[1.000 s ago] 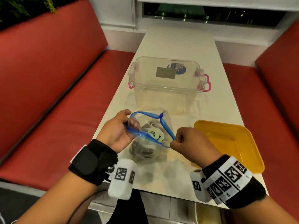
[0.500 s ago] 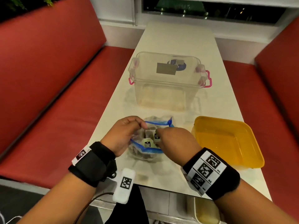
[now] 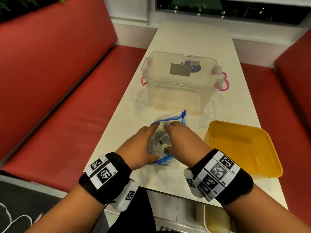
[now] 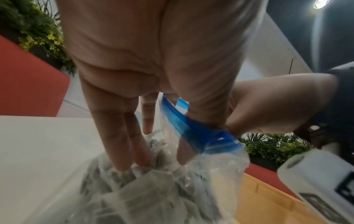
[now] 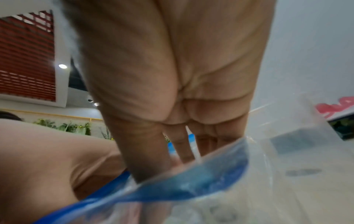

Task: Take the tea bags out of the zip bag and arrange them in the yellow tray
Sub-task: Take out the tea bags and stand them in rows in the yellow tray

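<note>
tea bags point(image 3: 162, 140) sit heaped inside the clear zip bag point(image 3: 168, 118), which lies on the white worktop point(image 3: 193, 41) near its front edge, mouth spread wide with the blue zip strip curving round both hands. left hand point(image 3: 140, 145) holds the bag's left side: in the left wrist view its thumb goes inside the blue strip while the straight fingers point(image 4: 118, 136) press down on the outside of the plastic over the tea bags, so this grip pinches the bag's lip. right hand point(image 3: 183, 142) reaches into the open mouth from the right; the right wrist view shows its fingers point(image 5: 180, 145) going down past the blue strip into the bag, fairly straight. whether this grip has closed on a tea bag i cannot tell (the plastic and motion blur hide the fingertips). a pale paper tag point(image 3: 165, 147) shows between the two hands at the bag's near edge.

yellow tray point(image 3: 262, 137) stands on the worktop just right of the zip bag, beside the right wrist, with nothing seen in it. farther along the worktop, beyond the zip bag, stands a clear plastic box point(image 3: 181, 88) with pink side latches and a lid carrying a grey label. red bench seats point(image 3: 58, 101) run along both sides of the worktop. both wrists wear black bands with printed square markers.
</note>
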